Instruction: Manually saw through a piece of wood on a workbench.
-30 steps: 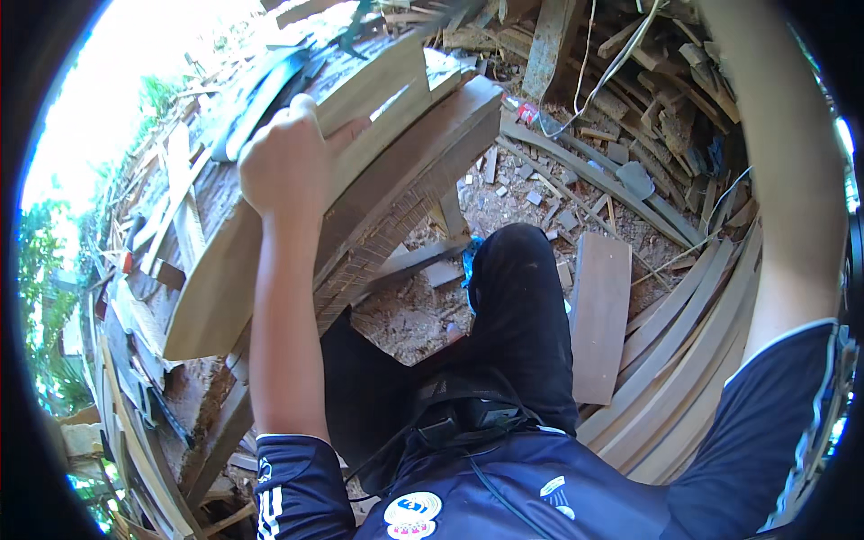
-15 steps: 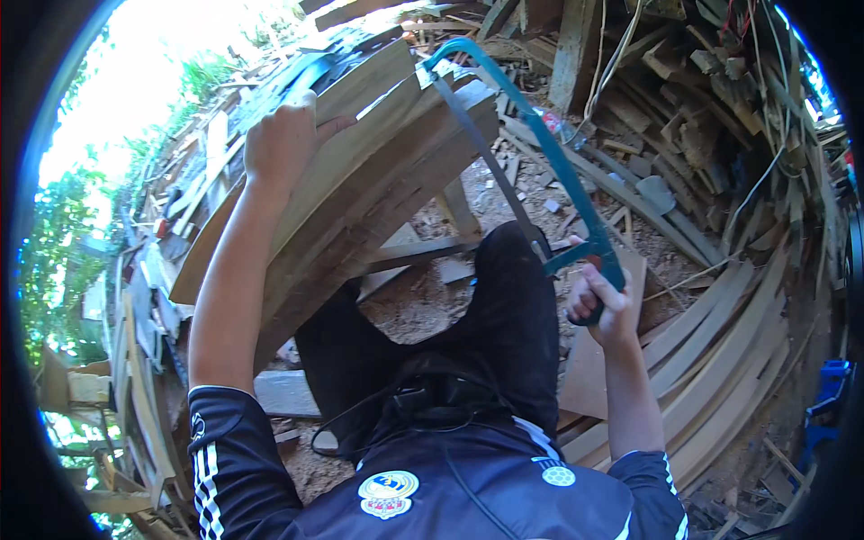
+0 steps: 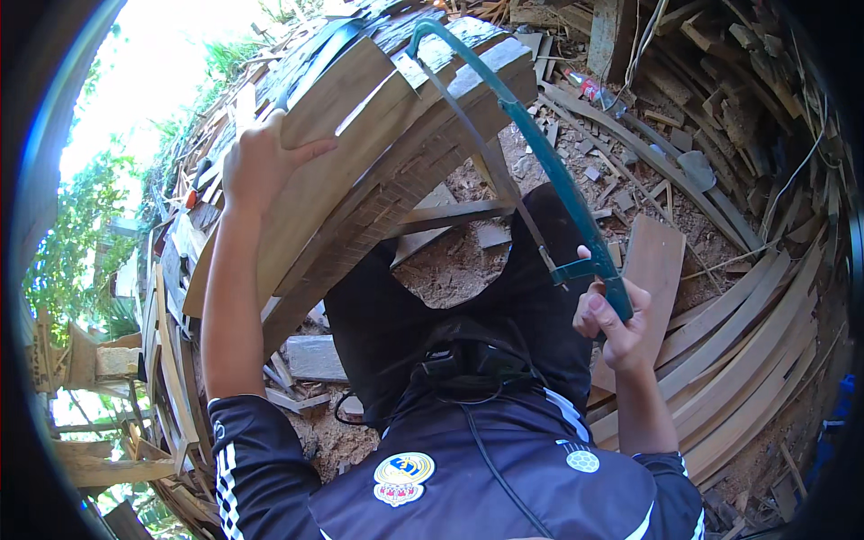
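Observation:
A thin, light-brown wooden board (image 3: 337,153) lies slanted on top of a thick timber beam (image 3: 387,198). My left hand (image 3: 261,166) holds the board by its left edge. Its thumb stretches across the upper face, and the other fingers are mostly hidden past the edge. My right hand (image 3: 616,319) is wrapped around the handle of a green bow saw (image 3: 544,139). The saw reaches up and to the left. Its narrow blade (image 3: 481,148) crosses the far end of the board and beam; whether its teeth touch the wood I cannot tell.
Long curved planks (image 3: 747,351) are stacked at the right, beside a flat wood piece (image 3: 655,261). A plastic bottle (image 3: 594,92) lies among offcuts farther back. Scrap wood (image 3: 720,99) is heaped at the upper right. Sawdust covers the ground (image 3: 450,270) between my knees.
The view has shifted, moving the background in the picture. My right hand and the saw have moved slightly. Both hands keep their hold, and the left thumb still lies across the board.

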`<state>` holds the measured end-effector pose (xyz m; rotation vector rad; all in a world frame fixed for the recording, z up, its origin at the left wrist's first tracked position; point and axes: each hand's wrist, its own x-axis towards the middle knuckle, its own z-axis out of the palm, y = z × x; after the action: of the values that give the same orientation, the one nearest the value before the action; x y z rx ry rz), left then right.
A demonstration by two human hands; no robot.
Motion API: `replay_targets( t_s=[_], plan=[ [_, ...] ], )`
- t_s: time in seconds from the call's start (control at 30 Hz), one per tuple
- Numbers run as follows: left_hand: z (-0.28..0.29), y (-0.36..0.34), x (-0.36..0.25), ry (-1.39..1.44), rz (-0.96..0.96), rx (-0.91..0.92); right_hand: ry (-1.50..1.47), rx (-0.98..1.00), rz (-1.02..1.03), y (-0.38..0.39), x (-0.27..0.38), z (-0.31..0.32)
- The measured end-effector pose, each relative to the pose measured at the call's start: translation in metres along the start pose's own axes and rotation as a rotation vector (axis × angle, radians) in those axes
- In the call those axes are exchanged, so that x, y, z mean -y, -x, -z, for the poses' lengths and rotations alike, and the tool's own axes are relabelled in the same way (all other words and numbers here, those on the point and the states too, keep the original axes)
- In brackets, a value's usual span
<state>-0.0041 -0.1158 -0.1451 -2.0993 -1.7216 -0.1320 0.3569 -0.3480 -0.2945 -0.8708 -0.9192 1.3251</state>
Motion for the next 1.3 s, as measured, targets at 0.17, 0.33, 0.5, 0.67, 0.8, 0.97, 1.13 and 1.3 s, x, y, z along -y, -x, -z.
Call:
replay_targets(
  t_s=[0.17,0.33,0.5,0.67,0.8,0.97,1.13,1.3],
  plan=[
    [0.002,-0.003,-0.003,-0.018,0.007,0.032,0.212,0.027,0.136,-0.005,0.007,-0.016],
    [-0.006,-0.013,0.021,0.002,-0.081,0.053,0.227,0.033,0.099,-0.050,0.012,-0.059],
    [-0.001,0.002,0.016,0.055,-0.101,-0.020,0.364,0.078,0.264,-0.108,0.006,-0.099],
    [-0.008,0.016,0.045,0.030,-0.086,-0.035,0.325,0.107,0.273,-0.131,-0.022,-0.121],
    [-0.003,0.036,0.064,-0.002,-0.036,0.025,0.246,0.171,0.107,-0.121,-0.029,-0.129],
    [-0.016,0.058,0.102,0.003,0.004,0.032,0.185,0.228,0.104,-0.124,-0.054,-0.156],
    [-0.024,0.071,0.118,0.050,0.037,0.077,0.249,0.265,0.068,-0.114,-0.057,-0.167],
    [-0.010,0.050,0.117,0.211,-0.027,0.197,0.299,0.264,0.108,-0.112,-0.058,-0.177]
  ],
)
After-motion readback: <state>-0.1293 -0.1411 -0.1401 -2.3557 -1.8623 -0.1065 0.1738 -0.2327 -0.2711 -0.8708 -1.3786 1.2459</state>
